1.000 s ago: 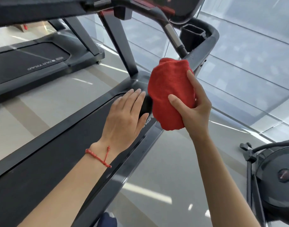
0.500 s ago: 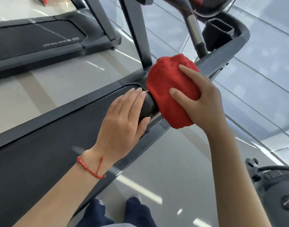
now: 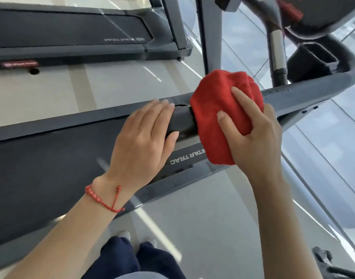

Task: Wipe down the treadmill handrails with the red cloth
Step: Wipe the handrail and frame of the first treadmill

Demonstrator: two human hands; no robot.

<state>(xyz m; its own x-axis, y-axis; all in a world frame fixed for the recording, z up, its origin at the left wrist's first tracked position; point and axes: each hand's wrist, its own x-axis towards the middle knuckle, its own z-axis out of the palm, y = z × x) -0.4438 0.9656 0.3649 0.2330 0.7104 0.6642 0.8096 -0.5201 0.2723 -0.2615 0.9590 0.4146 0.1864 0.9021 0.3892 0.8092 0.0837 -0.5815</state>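
A dark grey treadmill handrail (image 3: 305, 95) runs from the middle of the view up to the right, where it bends past a cup holder. The red cloth (image 3: 214, 109) is wrapped over the rail near its free end. My right hand (image 3: 255, 133) grips the cloth around the rail, thumb and forefinger on top. My left hand (image 3: 144, 137) rests over the rail's black end (image 3: 182, 121), just left of the cloth, with fingers laid fairly straight across it and the thumb alongside. The rail under the cloth is hidden.
The treadmill belt and deck (image 3: 51, 158) lie below the hands. A second treadmill (image 3: 72, 31) stands at the upper left. The console upright (image 3: 210, 35) and a silver grip bar (image 3: 277, 51) rise behind the cloth. Another machine's parts (image 3: 329, 264) show at the lower right.
The view has tilted down and turned. My right hand and the cloth have closed further around the rail. My left hand stays on the rail's end.
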